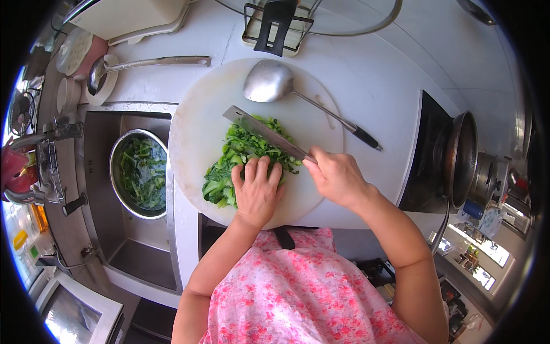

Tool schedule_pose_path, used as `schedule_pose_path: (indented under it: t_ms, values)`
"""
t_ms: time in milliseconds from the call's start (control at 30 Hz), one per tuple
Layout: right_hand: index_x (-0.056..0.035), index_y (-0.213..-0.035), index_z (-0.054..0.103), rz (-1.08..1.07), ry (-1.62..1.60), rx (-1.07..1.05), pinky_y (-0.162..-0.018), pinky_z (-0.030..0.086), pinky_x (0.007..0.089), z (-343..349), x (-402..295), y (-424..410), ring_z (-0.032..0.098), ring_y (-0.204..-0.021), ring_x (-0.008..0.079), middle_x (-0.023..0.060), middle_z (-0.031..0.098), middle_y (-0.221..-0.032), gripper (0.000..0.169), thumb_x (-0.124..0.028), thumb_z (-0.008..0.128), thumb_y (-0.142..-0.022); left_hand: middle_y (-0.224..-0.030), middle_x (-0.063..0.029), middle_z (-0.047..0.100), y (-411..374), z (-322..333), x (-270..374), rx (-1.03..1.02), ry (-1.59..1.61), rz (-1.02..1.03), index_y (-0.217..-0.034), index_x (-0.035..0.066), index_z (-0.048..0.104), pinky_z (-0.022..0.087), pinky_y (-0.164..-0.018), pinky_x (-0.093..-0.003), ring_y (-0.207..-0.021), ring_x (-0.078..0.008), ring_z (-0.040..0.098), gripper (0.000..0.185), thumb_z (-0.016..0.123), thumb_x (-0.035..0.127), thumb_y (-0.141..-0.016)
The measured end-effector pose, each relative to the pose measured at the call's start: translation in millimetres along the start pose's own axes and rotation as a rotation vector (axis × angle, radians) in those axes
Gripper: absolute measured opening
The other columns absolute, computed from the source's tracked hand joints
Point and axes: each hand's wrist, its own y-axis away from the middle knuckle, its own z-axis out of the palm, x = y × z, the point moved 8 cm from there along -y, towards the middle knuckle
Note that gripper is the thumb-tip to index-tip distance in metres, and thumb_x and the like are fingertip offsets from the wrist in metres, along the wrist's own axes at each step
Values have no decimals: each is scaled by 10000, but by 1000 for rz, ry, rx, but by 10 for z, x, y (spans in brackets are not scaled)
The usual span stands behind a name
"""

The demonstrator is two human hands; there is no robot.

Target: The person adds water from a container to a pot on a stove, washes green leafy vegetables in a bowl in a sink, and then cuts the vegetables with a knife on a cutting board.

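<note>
A round white cutting board (193, 112) bears a pile of chopped leafy greens (253, 139). My right hand (337, 174) grips the handle end of a cleaver (266, 131), whose blade lies slantwise over the pile. With fingers spread and bent, my left hand (258, 189) presses on the greens nearest to me, just below the blade. A metal wok spatula (268, 81) with a black grip rests on the board's far part, its handle reaching past the right edge. The cleaver's handle is hidden in my right hand.
Left of the board, a sink (142, 253) holds a steel bowl (112, 172) of greens in water. A ladle (157, 61) rests on a small dish at the far left. To the right, a pan (466, 159) stands on a black cooktop (427, 172). A wire rack (247, 21) stands beyond the board.
</note>
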Motion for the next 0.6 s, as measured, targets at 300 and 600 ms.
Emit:
schedule_pose_path:
  t_ms: [300, 600]
  values:
    - [-17, -808, 493, 78, -12, -2, -516, 460, 469, -101, 136, 226, 593, -576, 390, 177, 587, -626, 208, -175, 575, -917, -1039, -61, 574, 55, -161, -45, 220, 124, 91, -869, 108, 637, 353, -907, -461, -1006, -282, 532, 238, 700, 131, -640]
    - [-22, -847, 492, 158, -80, 65, -504, 453, 471, -124, 210, 400, 585, -561, 392, 168, 567, -593, 188, -178, 562, -926, -949, -54, 568, -273, -347, -35, 219, 130, 67, -919, 106, 643, 365, -870, -430, -894, -272, 525, 225, 712, 94, -705]
